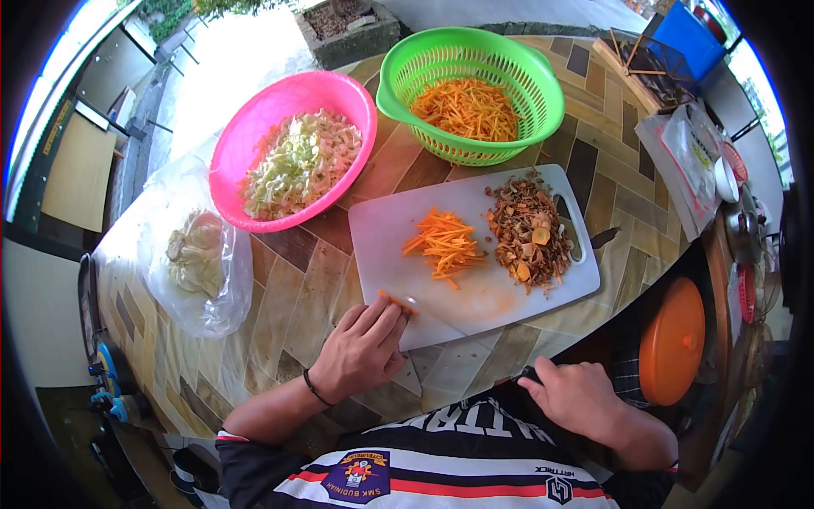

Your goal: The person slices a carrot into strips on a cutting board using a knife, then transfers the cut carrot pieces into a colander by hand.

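Note:
My left hand [363,346] rests at the near left corner of the white cutting board [381,225], fingers bunched over a piece of carrot [409,310] that mostly hides beneath them. In my right hand [577,394], close to my body off the board's near edge, is the black handle of a knife [530,374]. Its blade is hard to make out against the board and table. Cut carrot sticks [444,244] lie in a pile mid-board. To their right sits a heap of brownish peelings and scraps [530,233].
Behind the board stand a pink basin [222,174] of shredded pale vegetable and a green colander [543,110] of carrot shreds. A clear plastic bag [225,297] with something pale lies left. An orange lid [672,341] is at right, below the table edge.

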{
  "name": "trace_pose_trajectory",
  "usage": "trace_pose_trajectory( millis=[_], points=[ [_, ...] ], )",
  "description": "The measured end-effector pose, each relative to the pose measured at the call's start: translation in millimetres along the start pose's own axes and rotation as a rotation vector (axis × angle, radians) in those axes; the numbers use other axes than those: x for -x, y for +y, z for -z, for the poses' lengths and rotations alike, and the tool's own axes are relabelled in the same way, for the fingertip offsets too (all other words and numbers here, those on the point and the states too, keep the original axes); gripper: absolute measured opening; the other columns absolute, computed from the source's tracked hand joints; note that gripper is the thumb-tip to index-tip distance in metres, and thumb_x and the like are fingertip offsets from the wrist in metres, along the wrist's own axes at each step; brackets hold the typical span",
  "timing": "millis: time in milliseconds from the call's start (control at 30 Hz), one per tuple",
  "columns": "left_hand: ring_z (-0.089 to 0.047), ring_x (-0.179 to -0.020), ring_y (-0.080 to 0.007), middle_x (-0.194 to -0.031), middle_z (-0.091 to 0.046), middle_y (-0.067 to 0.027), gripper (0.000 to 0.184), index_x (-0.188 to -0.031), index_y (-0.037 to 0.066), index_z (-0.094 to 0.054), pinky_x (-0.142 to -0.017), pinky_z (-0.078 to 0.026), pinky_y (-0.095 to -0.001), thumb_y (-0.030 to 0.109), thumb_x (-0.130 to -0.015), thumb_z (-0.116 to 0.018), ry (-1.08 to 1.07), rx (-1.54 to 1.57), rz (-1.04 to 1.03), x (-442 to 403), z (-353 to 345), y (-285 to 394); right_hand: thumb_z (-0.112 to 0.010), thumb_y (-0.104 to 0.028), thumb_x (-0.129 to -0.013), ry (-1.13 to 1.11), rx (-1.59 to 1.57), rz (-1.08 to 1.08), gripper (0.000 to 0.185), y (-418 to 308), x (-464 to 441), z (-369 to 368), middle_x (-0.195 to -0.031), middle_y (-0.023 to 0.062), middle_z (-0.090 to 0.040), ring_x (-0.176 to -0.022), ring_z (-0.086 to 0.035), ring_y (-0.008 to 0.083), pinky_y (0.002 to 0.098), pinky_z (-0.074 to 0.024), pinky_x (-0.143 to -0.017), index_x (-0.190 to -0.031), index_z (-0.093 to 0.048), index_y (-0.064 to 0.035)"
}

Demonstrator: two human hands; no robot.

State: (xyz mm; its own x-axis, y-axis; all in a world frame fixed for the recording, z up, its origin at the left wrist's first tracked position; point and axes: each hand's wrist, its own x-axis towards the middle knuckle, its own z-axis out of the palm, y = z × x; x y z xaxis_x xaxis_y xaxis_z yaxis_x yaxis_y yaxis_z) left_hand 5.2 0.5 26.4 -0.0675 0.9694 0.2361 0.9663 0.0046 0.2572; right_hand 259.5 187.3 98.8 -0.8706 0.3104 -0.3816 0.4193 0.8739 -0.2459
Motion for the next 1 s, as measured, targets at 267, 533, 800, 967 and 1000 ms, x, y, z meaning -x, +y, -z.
trace_pose_trajectory(
  millis=[267, 533, 800, 967, 1000],
  points=[
    [-0.062, -0.107, -0.0281, -0.108, -0.06, -0.0109, 0.036, -0.107, -0.002, -0.067, -0.087, -0.05, -0.0388, 0.003, -0.071, -0.067, 0.193, 0.028, -0.01, 0, -8, -2, -0.067, -0.04, -0.088, 0.369, 0.045, 0.12, 0.032, 24, -5, -25, -0.052, 0.0044, -0.056, -0.045, -0.058, 0.0268, 0.0392, -0.0432, -0.045, -0.082, -0.055, -0.0113],
    [-0.064, -0.092, -0.0278, -0.097, -0.065, -0.0093, 0.024, -0.101, 0.005, -0.071, -0.079, -0.052, -0.0381, 0.002, -0.077, -0.07, 0.42, 0.108, 0.148, -9, 3, -5, -0.081, -0.032, -0.069, 0.614, 0.179, 0.149, 0.035, 44, 4, -34, -0.069, 0.0015, -0.055, -0.063, -0.06, 0.0195, 0.0358, -0.036, -0.061, -0.086, -0.058, -0.0118],
    [-0.065, -0.088, -0.0278, -0.091, -0.067, -0.0095, 0.015, -0.095, 0.004, -0.074, -0.08, -0.052, -0.0386, 0.011, -0.082, -0.073, 0.01, 0.393, 0.092, -57, 38, 10, -0.081, -0.035, -0.069, 0.717, 0.293, 0.173, 0.037, 55, 15, -35, -0.07, 0.0001, -0.053, -0.061, -0.057, 0.0169, 0.0346, -0.035, -0.06, -0.091, -0.06, -0.0131],
    [-0.066, -0.084, -0.0272, -0.09, -0.068, -0.0105, 0.013, -0.09, 0.005, -0.076, -0.076, -0.053, -0.0366, 0.012, -0.08, -0.076, 0.12, 0.528, 0.236, -75, 19, 6, -0.083, -0.033, -0.066, 0.744, 0.302, 0.146, 0.038, 56, 27, -40, -0.07, 0.0014, -0.054, -0.061, -0.057, 0.0178, 0.035, -0.034, -0.06, -0.087, -0.06, -0.0114],
    [-0.066, -0.083, -0.0272, -0.089, -0.068, -0.0106, 0.013, -0.089, 0.004, -0.076, -0.076, -0.053, -0.0366, 0.013, -0.08, -0.076, 0.161, 0.453, 0.209, -83, 19, 5, -0.084, -0.032, -0.065, 0.744, 0.287, 0.147, 0.039, 55, 29, -41, -0.071, 0.002, -0.055, -0.061, -0.057, 0.0184, 0.0352, -0.0336, -0.06, -0.086, -0.06, -0.0105]
  ],
)
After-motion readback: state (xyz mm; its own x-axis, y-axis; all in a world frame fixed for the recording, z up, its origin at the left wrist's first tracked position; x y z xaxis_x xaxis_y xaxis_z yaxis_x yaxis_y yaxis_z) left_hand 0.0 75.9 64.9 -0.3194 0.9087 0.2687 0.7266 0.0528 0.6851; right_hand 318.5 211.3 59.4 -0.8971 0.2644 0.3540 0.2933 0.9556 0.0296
